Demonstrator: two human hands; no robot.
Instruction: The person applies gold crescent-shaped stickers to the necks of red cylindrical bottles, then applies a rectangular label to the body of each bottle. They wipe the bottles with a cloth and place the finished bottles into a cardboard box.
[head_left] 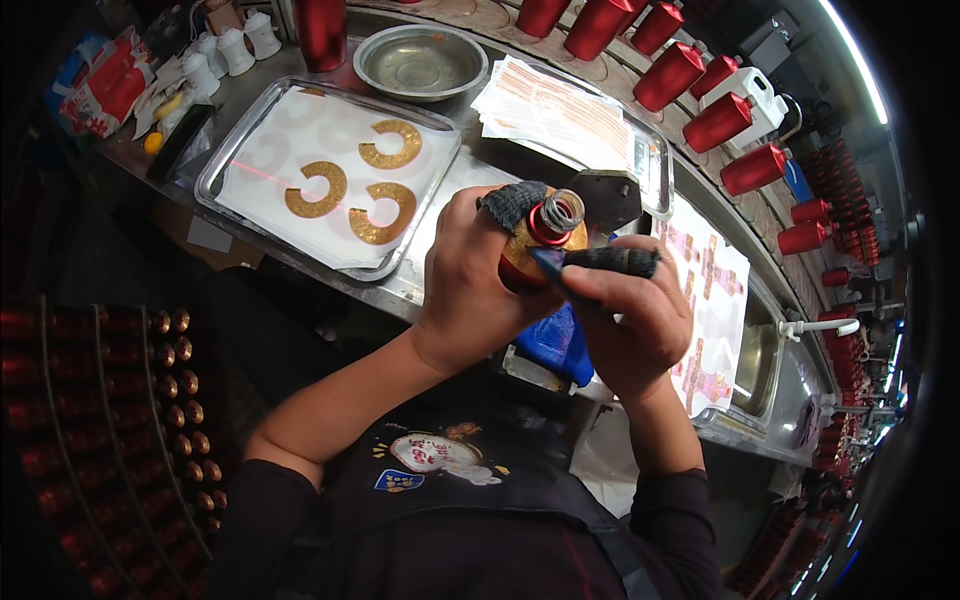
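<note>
My left hand [462, 275] is wrapped round a red bottle [545, 226] with a clear threaded glass neck. Gold covering shows on the bottle's shoulder. My right hand [645, 320] pinches a small dark blue pointed piece [547, 262], its tip against the shoulder; its exact kind I cannot make out. Black knit covers sit on a digit of each hand. To the left, a metal tray [300, 246] holds a wet-looking white sheet with gold C-shaped decals [338, 190] on it. The bottle's lower body is hidden by my hands.
Behind the tray stand a metal bowl [372, 62] and a tall red bottle [320, 35]. Printed sheets [560, 110] are stacked ahead. Red bottles [668, 76] line a curved conveyor. A blue cloth [555, 345], a sink [765, 365] and a bottle rack [95, 370] are nearby.
</note>
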